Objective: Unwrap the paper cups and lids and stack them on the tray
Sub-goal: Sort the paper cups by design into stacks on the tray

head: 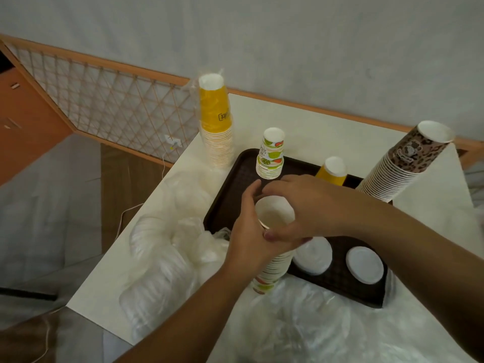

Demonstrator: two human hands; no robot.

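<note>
Both hands meet over a fruit-print cup stack (272, 268) at the tray's near-left edge. My left hand (247, 235) wraps round the stack's upper part, while my right hand (303, 208) curls its fingers and thumb over the top cup's rim. Just right of them, two white lid piles (365, 264) lie on the dark tray (230, 195). Farther back stand a shorter fruit-print stack (271, 155) and a yellow cup (332, 171). Off the tray, a tall yellow stack (216, 121) rises at the desk's far-left corner.

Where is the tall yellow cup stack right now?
In the head view, the tall yellow cup stack stands upper left on the white table, just off the brown tray, by its far-left corner, beside the lattice panel.
</note>
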